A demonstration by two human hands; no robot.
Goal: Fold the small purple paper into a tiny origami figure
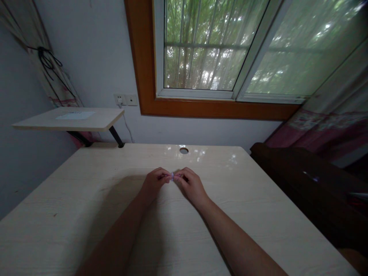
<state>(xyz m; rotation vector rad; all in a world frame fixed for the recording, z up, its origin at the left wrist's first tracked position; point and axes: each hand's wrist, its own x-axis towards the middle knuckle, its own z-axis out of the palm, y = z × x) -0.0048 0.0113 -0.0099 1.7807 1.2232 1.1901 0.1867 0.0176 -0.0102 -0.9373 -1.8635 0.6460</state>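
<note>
A small pale-lilac object (pixel 172 176) is held between my two hands, over the middle of the table. Narrow pinkish ends seem to run from it into the fingers on both sides; it is too small to tell its kind. My left hand (pixel 155 182) pinches its left end between thumb and fingers. On the other side, my right hand (pixel 191 184) pinches the right end in the same way. The fingertips of both hands nearly meet around it and cover most of its ends.
The pale wooden table (pixel 218 230) has a round cable hole (pixel 184 150) near its back edge. A raised shelf (pixel 100 119) on black legs stands back left, with a paper sheet (pixel 75 115) on it. Dark furniture (pixel 301 184) stands at the right, below a curtain.
</note>
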